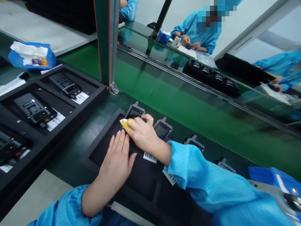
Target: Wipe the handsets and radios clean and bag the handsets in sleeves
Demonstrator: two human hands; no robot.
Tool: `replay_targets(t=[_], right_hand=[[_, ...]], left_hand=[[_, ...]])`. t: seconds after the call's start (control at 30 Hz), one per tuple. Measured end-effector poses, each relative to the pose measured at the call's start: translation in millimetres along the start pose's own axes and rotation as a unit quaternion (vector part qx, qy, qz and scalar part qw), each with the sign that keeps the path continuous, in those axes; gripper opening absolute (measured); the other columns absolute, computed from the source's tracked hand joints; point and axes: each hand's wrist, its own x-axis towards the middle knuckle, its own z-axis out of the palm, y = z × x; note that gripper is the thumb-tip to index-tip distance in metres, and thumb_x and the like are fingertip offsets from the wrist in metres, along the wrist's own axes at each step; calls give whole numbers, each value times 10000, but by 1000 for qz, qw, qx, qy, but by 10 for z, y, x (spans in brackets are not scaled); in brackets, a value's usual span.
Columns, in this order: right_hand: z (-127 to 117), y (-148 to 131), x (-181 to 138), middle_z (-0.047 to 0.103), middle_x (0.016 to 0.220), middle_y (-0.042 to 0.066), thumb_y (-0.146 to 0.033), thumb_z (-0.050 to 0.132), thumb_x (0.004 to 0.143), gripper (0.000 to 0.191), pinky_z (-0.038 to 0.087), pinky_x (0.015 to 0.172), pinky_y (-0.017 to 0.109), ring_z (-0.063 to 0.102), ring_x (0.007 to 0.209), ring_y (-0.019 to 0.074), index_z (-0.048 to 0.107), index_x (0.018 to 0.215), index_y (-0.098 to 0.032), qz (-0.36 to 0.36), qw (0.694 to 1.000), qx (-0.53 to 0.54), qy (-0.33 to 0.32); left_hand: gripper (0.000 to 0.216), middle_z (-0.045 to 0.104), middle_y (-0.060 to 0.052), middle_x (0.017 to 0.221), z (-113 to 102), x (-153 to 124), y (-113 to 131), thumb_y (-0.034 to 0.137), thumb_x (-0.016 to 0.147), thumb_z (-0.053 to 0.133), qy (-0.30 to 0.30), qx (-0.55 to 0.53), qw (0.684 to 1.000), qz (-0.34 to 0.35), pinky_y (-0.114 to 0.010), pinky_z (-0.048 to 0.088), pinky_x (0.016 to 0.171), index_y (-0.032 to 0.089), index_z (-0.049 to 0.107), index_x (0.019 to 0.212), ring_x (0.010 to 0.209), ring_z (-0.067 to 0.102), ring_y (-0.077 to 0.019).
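Note:
My right hand (141, 133) wears a yellow finger cot and pinches a small white wipe (123, 121) against the leftmost black handheld device (134, 112) in the near black foam tray (105, 131). My left hand (117, 158) lies flat, fingers together and stretched out, on the tray just below that device. More devices (162, 128) sit in a row to the right, each with a white barcode label (150, 157) below it. Both arms are in blue sleeves.
A second black tray (77, 108) at left holds devices (35, 111) lying back-up with labels. A blue pack of wipes (33, 56) lies behind it. A green conveyor (188, 94) runs across the middle. Other people in blue gowns (199, 31) work on the far side.

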Motion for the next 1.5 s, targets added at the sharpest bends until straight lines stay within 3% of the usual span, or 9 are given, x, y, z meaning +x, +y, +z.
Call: replay_targets(t=[0.1, 0.23, 0.6, 0.7, 0.93, 1.1, 1.23, 1.33, 1.5], right_hand=[[-15, -101, -119, 636, 828, 21, -172, 438, 930, 249, 192, 873, 398, 457, 797, 151, 683, 890, -182, -19, 1000, 13, 13], [-52, 1, -216, 644, 845, 24, -138, 411, 931, 265, 198, 874, 389, 462, 776, 145, 674, 929, -175, -23, 999, -12, 28], [-74, 311, 20, 642, 883, 31, -138, 409, 932, 256, 158, 920, 404, 486, 830, 154, 659, 946, -194, 91, 992, -87, -15], [-74, 210, -156, 626, 843, 33, -116, 432, 911, 245, 181, 886, 408, 479, 810, 156, 666, 905, -189, 111, 991, -71, -13], [-58, -249, -381, 606, 809, 35, -140, 479, 889, 213, 193, 885, 396, 466, 787, 156, 679, 823, -174, 45, 998, 38, -14], [-66, 23, -217, 645, 904, 30, -150, 395, 940, 287, 182, 875, 388, 490, 814, 147, 666, 1012, -212, 100, 995, 2, -7], [-42, 170, -46, 639, 943, 51, -113, 399, 929, 294, 160, 876, 400, 489, 838, 160, 683, 945, -185, 168, 985, -12, -26], [-30, 20, -40, 630, 890, 45, -126, 425, 924, 264, 163, 879, 403, 479, 838, 167, 684, 912, -179, 117, 993, 6, -33], [-2, -334, -191, 621, 856, 37, -143, 449, 914, 228, 197, 873, 408, 464, 816, 172, 675, 902, -170, 25, 999, 24, -3]], left_hand=[[513, 467, -252, 1371, 10, -2, -5, 315, 905, 385, 1, -4, 1000, 1, -501, 361, 1065, -11, 433, 1298, 1316, 398, -320], [501, 475, -246, 1366, 17, 3, -6, 308, 904, 372, 11, 2, 1000, 4, -510, 370, 1055, 12, 434, 1303, 1305, 415, -320], [506, 490, -263, 1346, 49, -3, -17, 324, 903, 394, 27, -13, 1000, 10, -527, 370, 1048, -2, 451, 1286, 1302, 414, -337], [506, 495, -257, 1344, 42, 0, -14, 328, 909, 385, 27, -4, 999, 17, -519, 374, 1048, -8, 456, 1280, 1299, 419, -332], [517, 469, -251, 1370, 56, -18, -27, 253, 915, 347, 40, -17, 999, 12, -509, 396, 1034, 11, 321, 1372, 1307, 411, -314], [598, 461, -257, 1375, 67, -22, -15, 261, 923, 346, 48, -44, 998, 0, -520, 401, 1028, 43, 148, 1444, 1294, 426, -315], [587, 451, -261, 1381, 52, -9, -7, 240, 919, 348, 43, -61, 997, -8, -528, 398, 1031, 32, 167, 1437, 1299, 415, -323], [559, 438, -247, 1397, 9, -3, -19, 198, 915, 329, 41, -103, 994, -26, -504, 413, 1030, 43, 190, 1433, 1301, 414, -307], [555, 417, -215, 1425, -79, -29, -66, 208, 923, 309, 81, -199, 969, -124, -447, 431, 1026, 107, 180, 1454, 1297, 426, -279]])
